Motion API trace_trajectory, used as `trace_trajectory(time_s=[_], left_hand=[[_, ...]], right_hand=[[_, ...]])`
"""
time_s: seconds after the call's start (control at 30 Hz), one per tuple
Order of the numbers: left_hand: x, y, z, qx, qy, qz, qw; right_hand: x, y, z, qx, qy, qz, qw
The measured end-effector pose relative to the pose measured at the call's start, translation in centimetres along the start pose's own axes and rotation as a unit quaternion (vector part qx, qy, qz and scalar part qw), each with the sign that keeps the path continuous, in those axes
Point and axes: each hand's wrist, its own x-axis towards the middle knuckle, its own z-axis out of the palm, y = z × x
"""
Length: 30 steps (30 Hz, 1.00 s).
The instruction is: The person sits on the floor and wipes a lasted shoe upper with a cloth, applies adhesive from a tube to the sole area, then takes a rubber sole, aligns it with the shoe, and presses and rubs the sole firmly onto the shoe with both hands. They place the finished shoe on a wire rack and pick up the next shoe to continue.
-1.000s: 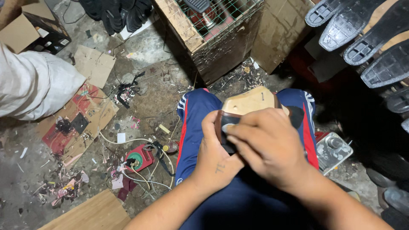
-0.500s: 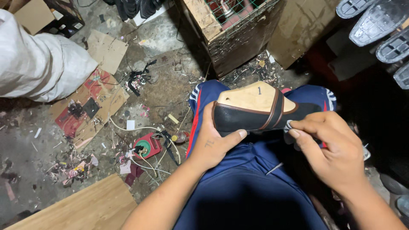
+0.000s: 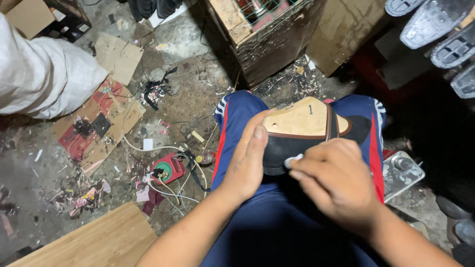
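A black sandal (image 3: pixel 302 129) with a tan insole and a brown strap rests on my lap, over blue trousers with red and white stripes. My left hand (image 3: pixel 250 158) grips its near end, thumb along the edge of the sole. My right hand (image 3: pixel 334 185) presses a small white piece (image 3: pixel 293 160) against the black side of the sole, fingers curled around it.
A wooden crate with wire mesh (image 3: pixel 262 34) stands ahead of my knees. Scraps, cardboard (image 3: pixel 116 57), a red round device with white cable (image 3: pixel 167 169) litter the floor at left. A wooden board (image 3: pixel 94 240) lies near left. Black soles (image 3: pixel 440 34) hang upper right. A metal block (image 3: pixel 402 170) sits right.
My right hand has moved from the sandal's right end onto its near black side with the white piece. The sandal stays on my lap in my left hand.
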Motion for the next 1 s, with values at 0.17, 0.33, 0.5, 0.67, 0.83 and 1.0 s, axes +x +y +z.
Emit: trace_trajectory(time_s=[0.17, 0.33, 0.5, 0.67, 0.83, 1.0], left_hand=[[0.1, 1.2, 1.6, 0.031, -0.005, 0.048, 0.998], [0.6, 1.1, 1.4, 0.019, 0.006, 0.016, 1.0], [0.6, 0.9, 1.1, 0.017, 0.004, 0.02, 1.0], [0.8, 0.8, 0.8, 0.023, 0.005, 0.021, 0.999], [0.8, 0.6, 0.9, 0.038, 0.001, 0.028, 0.999], [1.4, 0.3, 0.2, 0.041, 0.036, 0.017, 0.998]], right_hand=[[1.9, 0.1, 0.3, -0.017, 0.027, -0.021, 0.999], [2.3, 0.3, 0.2, 0.001, 0.018, -0.018, 1.0], [2.7, 0.5, 0.3, -0.002, 0.019, -0.027, 0.999], [2.4, 0.5, 0.5, 0.005, 0.008, -0.053, 0.999], [2.4, 1.2, 0.6, -0.018, 0.018, -0.044, 0.999], [1.4, 0.1, 1.4, -0.013, -0.096, -0.09, 0.991]])
